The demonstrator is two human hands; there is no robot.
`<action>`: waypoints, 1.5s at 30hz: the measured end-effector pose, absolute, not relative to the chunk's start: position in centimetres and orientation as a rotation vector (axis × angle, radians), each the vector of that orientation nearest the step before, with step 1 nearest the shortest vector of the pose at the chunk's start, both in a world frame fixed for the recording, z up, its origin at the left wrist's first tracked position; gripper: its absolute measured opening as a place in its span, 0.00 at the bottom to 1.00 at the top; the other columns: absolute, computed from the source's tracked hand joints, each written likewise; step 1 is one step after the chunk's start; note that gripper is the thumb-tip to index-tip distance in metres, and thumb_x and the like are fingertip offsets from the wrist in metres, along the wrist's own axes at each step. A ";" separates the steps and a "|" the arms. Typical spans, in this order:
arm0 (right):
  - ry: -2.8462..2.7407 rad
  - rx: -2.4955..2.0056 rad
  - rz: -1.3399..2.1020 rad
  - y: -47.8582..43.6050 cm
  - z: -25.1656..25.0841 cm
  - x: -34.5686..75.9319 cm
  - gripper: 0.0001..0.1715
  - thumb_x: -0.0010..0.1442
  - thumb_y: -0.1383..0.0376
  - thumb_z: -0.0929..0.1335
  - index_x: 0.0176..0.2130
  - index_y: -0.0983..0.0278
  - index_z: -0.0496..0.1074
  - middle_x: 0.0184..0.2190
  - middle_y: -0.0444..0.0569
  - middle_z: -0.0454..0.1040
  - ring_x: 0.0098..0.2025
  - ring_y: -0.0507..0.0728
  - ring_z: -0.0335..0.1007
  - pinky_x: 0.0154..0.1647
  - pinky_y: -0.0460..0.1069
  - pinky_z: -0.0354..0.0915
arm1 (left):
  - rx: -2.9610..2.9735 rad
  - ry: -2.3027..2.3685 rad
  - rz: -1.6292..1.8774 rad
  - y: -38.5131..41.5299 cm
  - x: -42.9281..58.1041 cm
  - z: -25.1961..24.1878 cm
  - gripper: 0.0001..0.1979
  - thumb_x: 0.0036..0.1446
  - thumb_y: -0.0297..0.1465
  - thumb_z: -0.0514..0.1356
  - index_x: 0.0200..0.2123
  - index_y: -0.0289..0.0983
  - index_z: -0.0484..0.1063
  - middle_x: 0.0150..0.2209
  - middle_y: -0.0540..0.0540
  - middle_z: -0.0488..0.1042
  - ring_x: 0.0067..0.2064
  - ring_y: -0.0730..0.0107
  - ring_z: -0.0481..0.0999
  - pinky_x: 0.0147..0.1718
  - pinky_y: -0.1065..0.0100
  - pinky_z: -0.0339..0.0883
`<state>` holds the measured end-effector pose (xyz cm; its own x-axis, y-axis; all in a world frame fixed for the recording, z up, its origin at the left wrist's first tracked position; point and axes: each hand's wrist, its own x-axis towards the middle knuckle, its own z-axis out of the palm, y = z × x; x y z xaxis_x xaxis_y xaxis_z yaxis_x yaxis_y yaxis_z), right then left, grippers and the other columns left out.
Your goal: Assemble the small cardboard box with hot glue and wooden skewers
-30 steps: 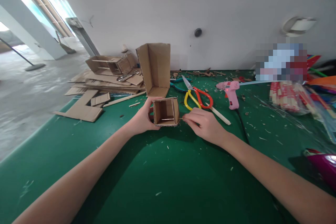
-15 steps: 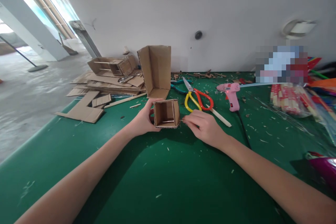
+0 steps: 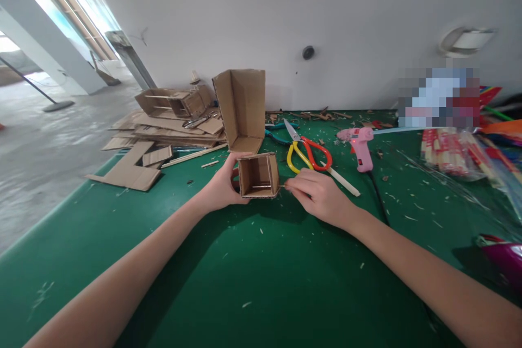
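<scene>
A small open cardboard box [image 3: 258, 174] is held just above the green table [image 3: 261, 283], its open side facing me. My left hand [image 3: 222, 186] grips its left wall. At the box's right lower corner, my right hand [image 3: 320, 194] pinches the end of a thin wooden stick [image 3: 261, 186] that runs across the inside of the box near its bottom. Behind the box stands a taller open cardboard piece [image 3: 242, 110].
Yellow-and-red scissors [image 3: 305, 151], a pale stick [image 3: 343, 181] and a pink glue gun [image 3: 359, 147] with a black cord lie right of the box. Flat cardboard sheets [image 3: 163, 130] pile at the back left. Packs of sticks [image 3: 452, 152] and coloured items sit at the right. Small chips litter the table.
Both hands and the small box stay almost where they were; only the view shifts slightly.
</scene>
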<state>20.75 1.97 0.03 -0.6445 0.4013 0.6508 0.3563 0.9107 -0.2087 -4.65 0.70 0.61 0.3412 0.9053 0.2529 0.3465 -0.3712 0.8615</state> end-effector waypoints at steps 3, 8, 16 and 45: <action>-2.336 -0.543 0.085 2.0 0.1 20.7 0.14 0.66 0.70 0.62 0.33 0.70 0.74 0.26 0.51 0.71 0.30 0.53 0.63 0.31 0.49 0.62 | 1.882 1.086 0.982 0.8 -4.7 0.4 0.43 0.37 0.24 0.71 0.56 0.41 0.55 0.55 0.41 0.67 0.57 0.49 0.68 0.49 0.54 0.71; -2.341 -0.558 0.132 2.0 0.0 20.8 0.14 0.67 0.69 0.61 0.34 0.68 0.74 0.26 0.50 0.71 0.30 0.53 0.62 0.30 0.49 0.62 | 1.864 1.080 0.980 0.7 -4.7 0.2 0.42 0.38 0.24 0.70 0.55 0.41 0.54 0.55 0.41 0.66 0.57 0.50 0.69 0.49 0.55 0.71; -2.296 -0.564 0.143 1.9 -0.3 20.7 0.13 0.66 0.69 0.61 0.34 0.66 0.73 0.27 0.49 0.72 0.30 0.53 0.63 0.30 0.50 0.63 | 1.921 1.096 0.990 0.7 -4.6 0.5 0.42 0.37 0.25 0.71 0.55 0.41 0.55 0.56 0.40 0.65 0.57 0.49 0.68 0.48 0.55 0.72; -2.243 -0.625 0.192 2.0 -0.5 20.5 0.13 0.65 0.69 0.62 0.32 0.66 0.74 0.25 0.48 0.72 0.28 0.52 0.65 0.29 0.48 0.63 | 1.903 1.131 1.016 0.7 -4.3 -0.1 0.41 0.37 0.24 0.70 0.54 0.42 0.55 0.54 0.42 0.65 0.50 0.56 0.73 0.42 0.60 0.74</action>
<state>20.52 2.02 -0.52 -0.5715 0.4942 0.6551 0.3754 0.8674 -0.3268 -4.34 0.69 -0.06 0.3140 0.9094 0.2726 0.3683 -0.3814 0.8479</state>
